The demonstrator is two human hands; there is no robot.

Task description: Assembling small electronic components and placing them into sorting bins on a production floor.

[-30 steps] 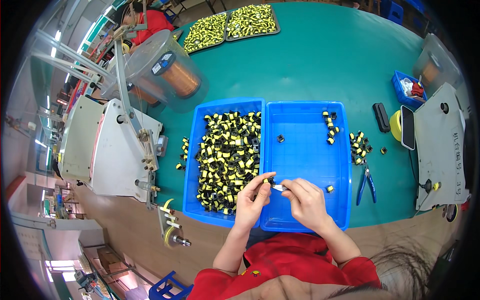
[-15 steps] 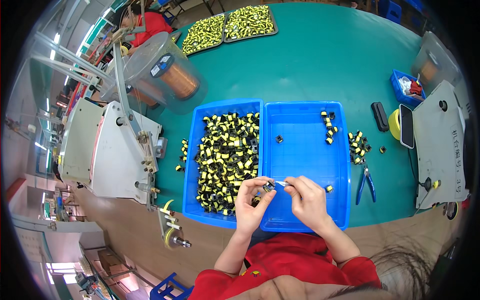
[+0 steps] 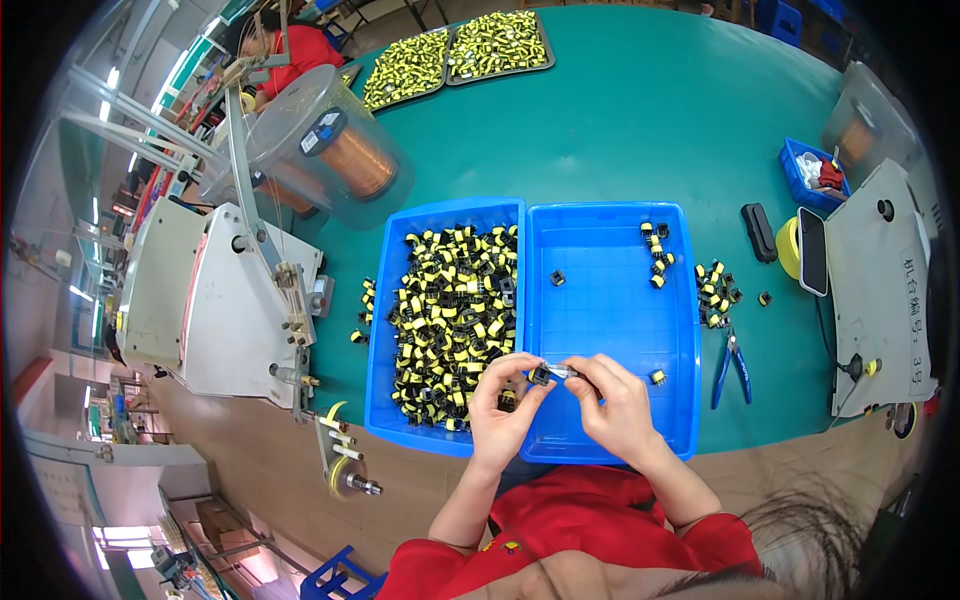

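Note:
Between the thumb and fingers of my left hand [image 3: 503, 408] is a small coil bobbin [image 3: 541, 375], black with yellow tape. My right hand [image 3: 617, 405] pinches a thin, pale, pointed tool [image 3: 560, 370], its tip against or very near the bobbin; its exact kind is too small to tell. Both hands are over the near part of two blue trays. The left blue tray [image 3: 378, 330] is heaped with the same black and yellow bobbins. In the right blue tray [image 3: 600, 320] lie a short row of bobbins [image 3: 657, 262] and a few single ones.
Beside the right tray lie loose bobbins [image 3: 716, 295] and blue-handled cutters [image 3: 733, 370]. A white winding machine [image 3: 240, 300] and copper wire spools [image 3: 355, 160] stand left. At right are a phone [image 3: 813, 252], a black case [image 3: 759, 233] and a grey machine [image 3: 885, 300]. Filled metal trays [image 3: 500, 48] sit far back.
The pale tool and my right fingers have shifted slightly left, closer to the bobbin. The bobbin has turned a little in my left hand.

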